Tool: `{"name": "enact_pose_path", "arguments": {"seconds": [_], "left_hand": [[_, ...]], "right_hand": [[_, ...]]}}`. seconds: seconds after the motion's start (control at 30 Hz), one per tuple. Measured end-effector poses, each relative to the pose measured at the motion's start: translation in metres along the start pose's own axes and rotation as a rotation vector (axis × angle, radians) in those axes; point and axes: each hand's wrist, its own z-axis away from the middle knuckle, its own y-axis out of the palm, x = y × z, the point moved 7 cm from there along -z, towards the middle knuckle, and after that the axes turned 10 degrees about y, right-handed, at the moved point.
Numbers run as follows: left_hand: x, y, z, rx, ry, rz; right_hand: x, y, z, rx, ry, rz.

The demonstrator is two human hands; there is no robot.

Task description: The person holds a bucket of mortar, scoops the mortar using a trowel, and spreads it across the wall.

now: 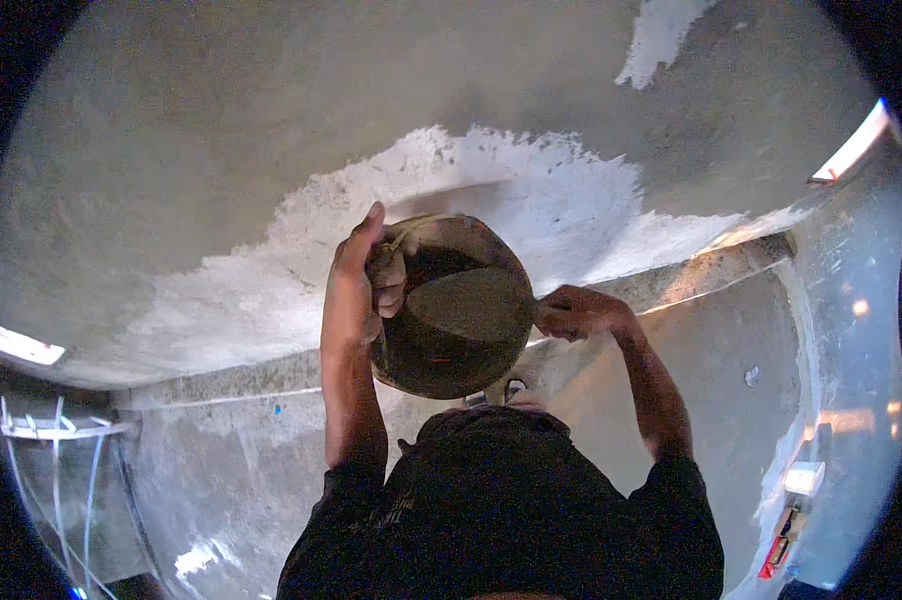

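Observation:
My left hand (359, 285) grips the rim of a round, dirty metal pan (449, 365) that is tilted toward me and holds grey wet mortar. My right hand (583, 312) is closed on the handle of a flat trowel (471, 305), whose blade lies across the inside of the pan with mortar on it. Both hands are raised in front of a grey cement surface (221, 150) with a rough white plastered patch (531, 205) just behind the pan.
A concrete beam edge (711, 265) runs from right to lower left below the patch. White pipes or wires (56, 430) hang at lower left. Bright light strips (851, 150) show at the far right and left. Small boxes (801, 480) sit at lower right.

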Motion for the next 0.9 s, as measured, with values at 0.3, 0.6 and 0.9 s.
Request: {"name": "enact_pose_path", "arguments": {"seconds": [0.3,0.6,0.9], "left_hand": [[-0.008,0.013,-0.006,-0.128,0.119,-0.041],[-0.041,0.024,0.011,-0.319,0.309,-0.289],[-0.035,0.019,0.016,-0.439,0.284,-0.190]], "right_hand": [[-0.072,-0.026,0.041,-0.382,-0.288,-0.473],[-0.030,-0.082,0.064,-0.586,-0.735,-0.876],[-0.047,-0.150,0.045,-1.017,-0.941,-1.019]]}}
